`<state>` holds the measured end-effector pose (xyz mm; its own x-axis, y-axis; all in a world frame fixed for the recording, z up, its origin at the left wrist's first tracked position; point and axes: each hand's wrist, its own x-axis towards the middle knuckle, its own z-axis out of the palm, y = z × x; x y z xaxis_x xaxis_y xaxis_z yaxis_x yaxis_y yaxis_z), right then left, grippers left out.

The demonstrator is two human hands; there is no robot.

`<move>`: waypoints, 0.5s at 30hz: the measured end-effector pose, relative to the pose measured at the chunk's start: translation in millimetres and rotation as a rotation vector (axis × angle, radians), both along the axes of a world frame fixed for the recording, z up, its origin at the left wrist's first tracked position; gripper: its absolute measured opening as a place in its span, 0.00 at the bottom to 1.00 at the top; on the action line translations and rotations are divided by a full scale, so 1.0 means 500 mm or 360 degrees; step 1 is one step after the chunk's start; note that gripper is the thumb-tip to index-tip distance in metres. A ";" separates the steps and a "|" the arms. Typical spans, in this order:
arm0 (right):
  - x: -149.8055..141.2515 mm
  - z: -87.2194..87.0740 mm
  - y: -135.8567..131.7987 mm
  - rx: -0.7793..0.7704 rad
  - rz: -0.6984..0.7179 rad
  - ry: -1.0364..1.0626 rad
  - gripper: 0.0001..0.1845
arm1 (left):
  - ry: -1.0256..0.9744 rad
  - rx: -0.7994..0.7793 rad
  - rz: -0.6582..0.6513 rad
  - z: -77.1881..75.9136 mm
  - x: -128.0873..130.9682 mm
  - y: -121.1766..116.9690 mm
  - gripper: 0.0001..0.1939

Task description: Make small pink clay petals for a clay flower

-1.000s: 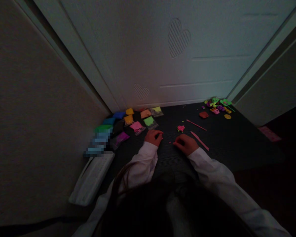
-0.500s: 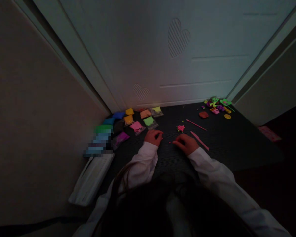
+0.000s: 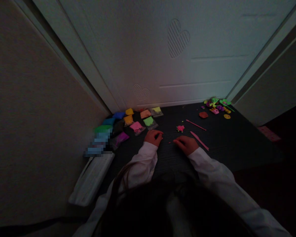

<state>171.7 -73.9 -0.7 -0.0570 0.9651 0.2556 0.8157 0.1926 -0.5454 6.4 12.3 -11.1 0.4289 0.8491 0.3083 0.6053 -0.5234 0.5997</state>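
My left hand (image 3: 154,137) is closed in a pinch above the dark table; what its fingertips hold, if anything, is too small to make out. My right hand (image 3: 186,144) has thumb and fingertips pressed together, and I cannot make out anything between them. A tiny pink bit of clay (image 3: 169,143) lies on the table between the hands, just left of my right fingertips. Beyond my right hand sits a small pink clay flower (image 3: 180,128) with green edges. A pink modelling knife (image 3: 199,141) and a thin pink stick tool (image 3: 196,124) lie to its right.
Bags of coloured clay, including a pink bag (image 3: 137,127) and a green bag (image 3: 150,122), spread along the left. A white case (image 3: 92,179) lies at the left edge. Finished clay pieces (image 3: 218,107) and a red lump (image 3: 203,115) are back right, before a white door (image 3: 148,65).
My right hand has shifted very slightly away from the tiny pink bit. My left hand and the objects on the table look unmoved.
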 end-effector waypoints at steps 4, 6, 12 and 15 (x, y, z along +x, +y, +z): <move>-0.002 0.004 -0.001 -0.0014 -0.0023 -0.0014 0.15 | 0.0011 -0.0005 0.0001 0.000 0.000 0.000 0.09; -0.003 0.002 -0.001 -0.0007 -0.0038 0.0003 0.15 | 0.0009 -0.0007 0.0012 0.001 0.001 -0.001 0.09; 0.001 -0.007 0.002 0.0024 0.0063 0.0038 0.10 | -0.0015 -0.0018 0.0011 0.001 0.002 -0.002 0.08; 0.002 -0.006 0.003 0.0073 0.0108 0.0038 0.10 | -0.0026 -0.0015 0.0020 0.000 0.001 -0.002 0.09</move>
<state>172.6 -72.4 -3.9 -0.1151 0.9464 0.3018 0.7868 0.2723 -0.5538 6.9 11.1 -11.3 0.4129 0.8574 0.3073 0.6018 -0.5100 0.6146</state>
